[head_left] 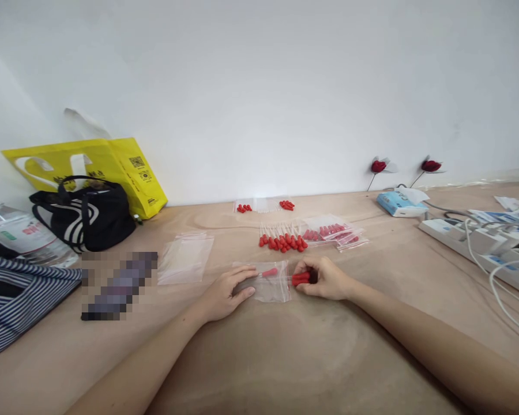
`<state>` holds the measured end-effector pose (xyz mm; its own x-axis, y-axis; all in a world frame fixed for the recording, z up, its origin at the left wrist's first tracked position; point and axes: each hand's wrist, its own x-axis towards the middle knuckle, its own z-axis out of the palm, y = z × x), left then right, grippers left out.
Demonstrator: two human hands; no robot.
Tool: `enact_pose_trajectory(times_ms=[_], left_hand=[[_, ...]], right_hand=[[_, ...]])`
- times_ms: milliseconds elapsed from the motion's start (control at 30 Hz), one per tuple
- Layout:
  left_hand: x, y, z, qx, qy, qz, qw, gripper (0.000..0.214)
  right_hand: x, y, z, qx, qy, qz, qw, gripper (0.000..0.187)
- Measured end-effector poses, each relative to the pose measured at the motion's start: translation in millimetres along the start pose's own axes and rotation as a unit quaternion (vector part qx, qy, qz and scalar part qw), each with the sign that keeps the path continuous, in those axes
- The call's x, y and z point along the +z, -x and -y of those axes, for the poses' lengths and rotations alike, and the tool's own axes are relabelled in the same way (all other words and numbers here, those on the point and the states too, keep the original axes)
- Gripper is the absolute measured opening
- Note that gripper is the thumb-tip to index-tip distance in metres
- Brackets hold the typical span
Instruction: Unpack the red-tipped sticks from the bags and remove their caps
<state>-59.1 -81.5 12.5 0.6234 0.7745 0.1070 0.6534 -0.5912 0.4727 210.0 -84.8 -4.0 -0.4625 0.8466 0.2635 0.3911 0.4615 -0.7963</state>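
A clear zip bag (273, 293) lies flat on the table in front of me, its red-lined mouth toward the right. My left hand (225, 293) rests on the bag's left part, thumb and fingers apart. Inside the bag is one dropper (269, 272) with a red bulb. At the mouth, my right hand (322, 278) pinches several red-bulbed droppers (301, 279) by their bulbs; their thin stems are hard to make out. Beyond the bag lies a row of similar droppers (283, 242), pale stems pointing away. Filled bags (335, 230) overlap to the right of this row.
Flat bags (185, 259) lie to the left. Two red-bulbed groups rest on a bag (266, 204) by the wall. Left stand a yellow bag (147, 184), black bag (108, 213) and striped cloth (21, 300). Right are tissues (400, 204), a power strip (471, 242) and cables.
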Motion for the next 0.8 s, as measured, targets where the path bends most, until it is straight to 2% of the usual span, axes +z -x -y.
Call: enact_pose_trajectory(times_ms=[167, 300, 400, 500, 567, 633, 733, 800], left_hand=[[0.1, 0, 0, -0.002, -0.004, 0.003, 1.000, 0.037], [0.2, 1, 0, 0.001, 0.008, -0.005, 1.000, 0.036], [0.1, -3, -2, -0.007, 0.040, -0.065, 0.997, 0.033], [1.3, -14, -8, -0.082, 0.128, -0.130, 0.980, 0.030], [3.4, -25, -14, -0.155, 0.235, -0.116, 0.953, 0.029], [6.3, -36, -22, -0.211, 0.364, -0.084, 0.903, 0.026], [10.6, -51, -32, -0.250, 0.510, -0.089, 0.819, 0.018], [12.0, -59, -34, -0.261, 0.542, -0.111, 0.791, 0.014]], right_hand=[[-22, 10, -12, 0.040, -0.178, -0.035, 0.983, 0.019], [-43, 13, -10, 0.042, -0.204, -0.119, 0.971, 0.021], [-48, 8, -6, 0.017, -0.199, -0.197, 0.960, 0.022], [-34, -3, -1, -0.026, -0.166, -0.242, 0.956, 0.020], [-16, -12, 3, -0.056, -0.118, -0.260, 0.957, 0.017], [4, -21, 9, -0.083, -0.064, -0.257, 0.961, 0.014], [28, -31, 18, -0.099, -0.006, -0.228, 0.969, 0.012], [38, -37, 22, -0.111, 0.005, -0.214, 0.970, 0.013]])
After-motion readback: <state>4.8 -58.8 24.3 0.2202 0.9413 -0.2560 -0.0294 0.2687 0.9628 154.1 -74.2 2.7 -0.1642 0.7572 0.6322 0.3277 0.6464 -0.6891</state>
